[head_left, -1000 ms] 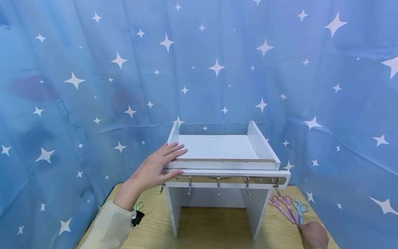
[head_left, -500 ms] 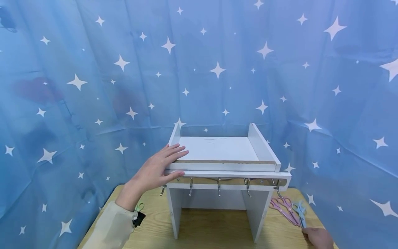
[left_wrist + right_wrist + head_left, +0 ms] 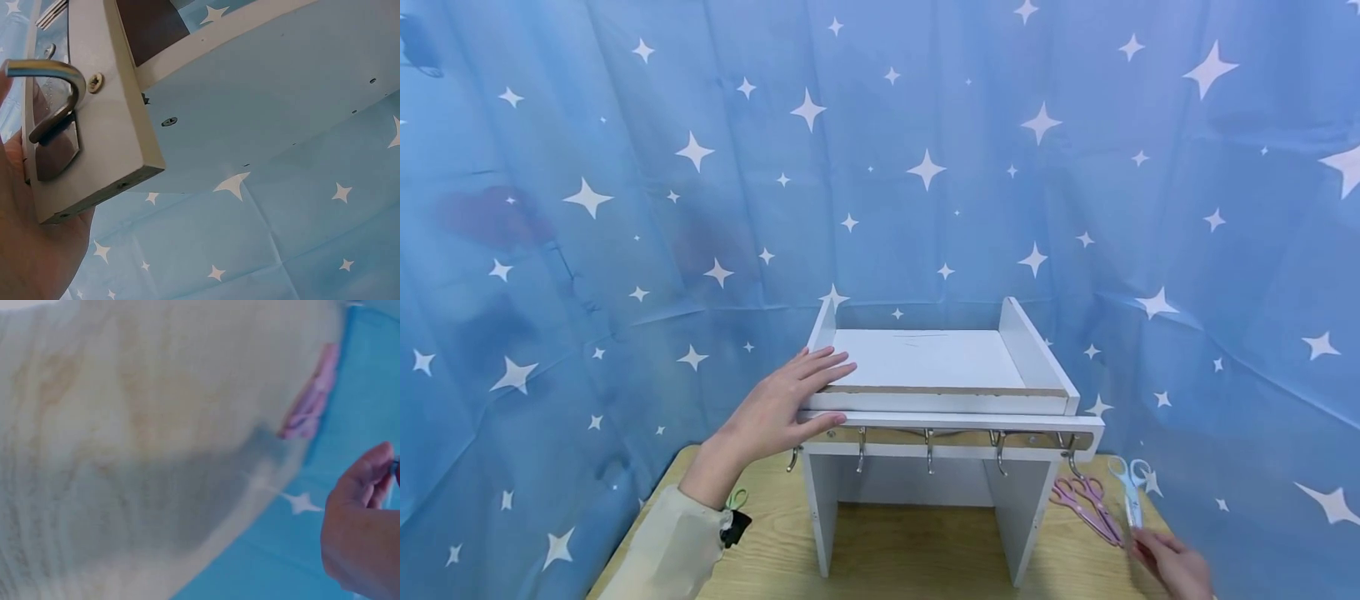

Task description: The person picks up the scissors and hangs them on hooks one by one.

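My left hand (image 3: 775, 404) rests on the left end of a white shelf unit (image 3: 925, 360). Its fingers stretch over the upper edge, and its thumb lies along the front rail (image 3: 891, 419). In the left wrist view that rail's end, with a metal hook (image 3: 75, 84), stands in front of the palm. At the table's right side my right hand (image 3: 1176, 565) pinches blue scissors (image 3: 1132, 493) by the blade end, handle loops pointing away. Pink scissors (image 3: 1101, 523) lie on the table just left of them. The right wrist view is blurred and shows the right hand (image 3: 359, 515) at its edge.
The shelf stands on a wood-grain table (image 3: 917, 550), with several metal hooks (image 3: 929, 450) hanging along its front. Green scissors (image 3: 737, 498) lie partly hidden behind the left forearm. A blue curtain (image 3: 880, 150) with white stars surrounds the table closely.
My right hand has shifted right, away from the pink scissors, and lifted a little with the blue scissors. The left hand stays on the shelf. The head view tilted slightly.
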### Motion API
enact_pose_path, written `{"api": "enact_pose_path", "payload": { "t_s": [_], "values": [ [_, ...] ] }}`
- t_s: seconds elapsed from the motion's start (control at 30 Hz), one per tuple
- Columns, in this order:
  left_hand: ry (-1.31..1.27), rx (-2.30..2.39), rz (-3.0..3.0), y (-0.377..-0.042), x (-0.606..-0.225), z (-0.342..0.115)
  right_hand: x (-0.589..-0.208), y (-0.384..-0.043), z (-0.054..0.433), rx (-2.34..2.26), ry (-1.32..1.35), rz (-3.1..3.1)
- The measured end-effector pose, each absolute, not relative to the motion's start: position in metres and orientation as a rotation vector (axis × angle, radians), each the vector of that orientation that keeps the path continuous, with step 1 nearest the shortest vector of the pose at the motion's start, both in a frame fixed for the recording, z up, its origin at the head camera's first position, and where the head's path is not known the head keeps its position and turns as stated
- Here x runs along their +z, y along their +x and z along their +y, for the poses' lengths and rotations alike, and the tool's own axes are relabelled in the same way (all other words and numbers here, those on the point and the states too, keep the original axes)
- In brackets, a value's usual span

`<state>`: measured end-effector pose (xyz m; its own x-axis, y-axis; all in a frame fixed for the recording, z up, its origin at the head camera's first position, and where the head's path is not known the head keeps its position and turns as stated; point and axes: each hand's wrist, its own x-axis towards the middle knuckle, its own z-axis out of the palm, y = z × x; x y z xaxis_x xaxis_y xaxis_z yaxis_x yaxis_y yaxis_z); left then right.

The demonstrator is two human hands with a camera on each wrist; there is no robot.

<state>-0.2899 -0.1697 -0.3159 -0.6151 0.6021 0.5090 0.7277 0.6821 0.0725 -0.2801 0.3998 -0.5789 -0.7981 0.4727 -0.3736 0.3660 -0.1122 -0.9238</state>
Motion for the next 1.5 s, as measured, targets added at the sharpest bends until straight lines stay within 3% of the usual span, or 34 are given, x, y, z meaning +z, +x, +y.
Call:
{"api": "enact_pose_path", "payload": {
  "t_s": [0.6,1.13,1.5],
  "values": [
    [-1.039,-0.378,-2.442,-0.291,-0.314,-0.168,-0.482,-0.237,0.352,2.423,-0.811,-1.651],
    [-1.027,-0.385,-2.448,-0.290,-0.314,-0.170,-0.460,-0.196,0.331,2.553,0.069,-1.254],
    [-1.029,-0.399,-2.443,-0.290,-0.315,-0.170,-0.462,-0.180,0.325,2.372,0.043,-1.663]
  ]
}}
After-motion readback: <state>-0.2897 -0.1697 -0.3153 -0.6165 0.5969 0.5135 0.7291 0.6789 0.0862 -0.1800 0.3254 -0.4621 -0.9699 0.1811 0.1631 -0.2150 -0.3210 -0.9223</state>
